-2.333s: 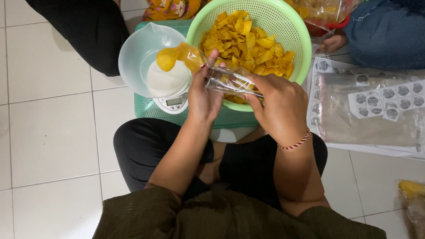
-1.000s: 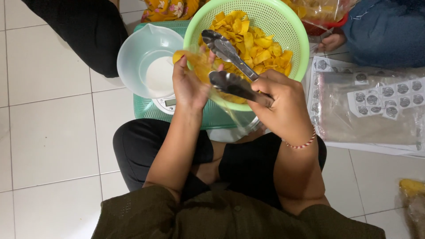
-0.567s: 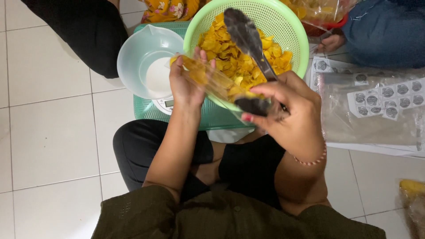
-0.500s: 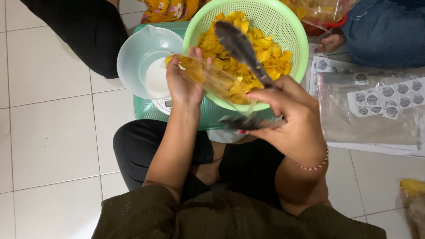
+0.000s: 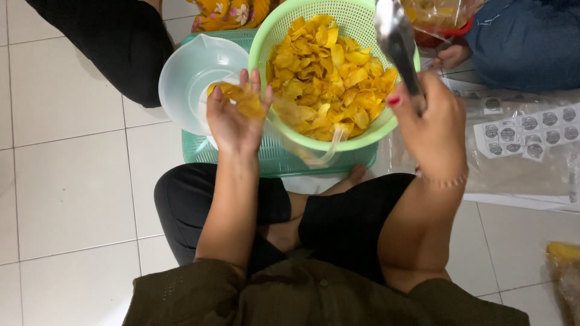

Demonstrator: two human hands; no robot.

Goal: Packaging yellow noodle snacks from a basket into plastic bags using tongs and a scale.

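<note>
A light green colander (image 5: 356, 140) full of yellow chips (image 5: 326, 72) stands on a teal basket (image 5: 278, 158) in front of my knees. My left hand (image 5: 237, 115) holds a clear plastic bag (image 5: 284, 111) with a few chips in it, its open mouth lying against the colander's rim. My right hand (image 5: 430, 127) grips metal tongs (image 5: 396, 42), raised upright over the colander's right edge. A pale translucent bowl (image 5: 187, 75) sits just left of my left hand.
Sheets of round stickers (image 5: 525, 130) lie on clear plastic at the right. Other people sit nearby: a black-clad leg (image 5: 115, 42) at the upper left, a blue-clad one (image 5: 525, 42) with a hand (image 5: 450, 57) at the upper right. White floor tiles (image 5: 66, 193) spread to the left.
My right hand has lifted the tongs out of the chips and swung them upright to the right. My left hand has turned palm up with the bag, just off the bowl.
</note>
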